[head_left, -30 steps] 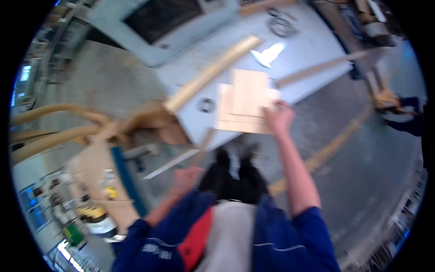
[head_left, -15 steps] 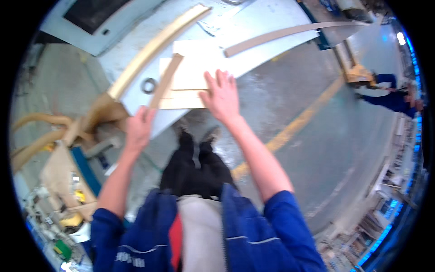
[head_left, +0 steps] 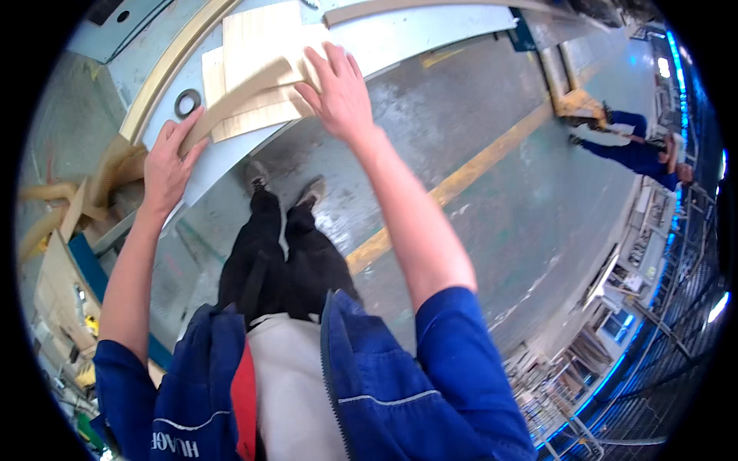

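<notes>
A light brown wooden strip (head_left: 244, 91) slants across pale wooden boards (head_left: 260, 32) on the white tabletop. My left hand (head_left: 169, 167) pinches its near end between thumb and fingers. My right hand (head_left: 342, 94) is at the boards' right edge, fingers stretched out and apart, its thumb touching or close to a board. Whether it also touches the strip's far end I cannot tell. Beside my left fingertips lies a dark roll of tape (head_left: 187, 103).
A long curved wooden piece (head_left: 171, 63) runs along the table's left side; another strip (head_left: 419, 9) lies at the far right. Brown curved pieces (head_left: 115, 173) stand at left. Beyond a yellow floor line (head_left: 461, 180), a person in blue (head_left: 638, 154) is by a yellow pallet jack (head_left: 580, 105).
The strip has swung from steep to a flatter slant across the boards, with my left hand still on its near end. My view has shifted, so the table sits higher and further left.
</notes>
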`<state>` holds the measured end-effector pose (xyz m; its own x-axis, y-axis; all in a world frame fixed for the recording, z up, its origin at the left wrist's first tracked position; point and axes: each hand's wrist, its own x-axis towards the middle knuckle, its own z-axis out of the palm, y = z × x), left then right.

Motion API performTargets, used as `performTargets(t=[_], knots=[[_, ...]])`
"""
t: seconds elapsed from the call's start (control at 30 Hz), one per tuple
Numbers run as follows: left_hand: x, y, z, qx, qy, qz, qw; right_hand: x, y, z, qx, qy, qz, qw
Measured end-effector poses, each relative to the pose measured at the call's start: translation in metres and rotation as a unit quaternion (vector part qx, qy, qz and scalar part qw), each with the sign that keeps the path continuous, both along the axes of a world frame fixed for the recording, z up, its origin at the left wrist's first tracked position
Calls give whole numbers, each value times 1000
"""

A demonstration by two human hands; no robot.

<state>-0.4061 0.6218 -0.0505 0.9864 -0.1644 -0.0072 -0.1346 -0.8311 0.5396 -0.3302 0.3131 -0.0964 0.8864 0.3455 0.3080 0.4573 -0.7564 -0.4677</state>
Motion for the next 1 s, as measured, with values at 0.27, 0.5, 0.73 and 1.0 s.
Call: performTargets(t=[0.27,0.5,0.73,1.0], knots=[[15,-26,-13,52,-12,-141,989,-109,15,-47,502,198,-348,766],[24,-35,-23,0,-69,-150,986,-87,64,-19,635,335,-356,598],[26,-36,-28,-12,-90,-145,985,-77,77,-29,613,333,-377,609],[29,-40,-31,-67,-56,-104,991,-81,74,-29,569,303,-397,653]])
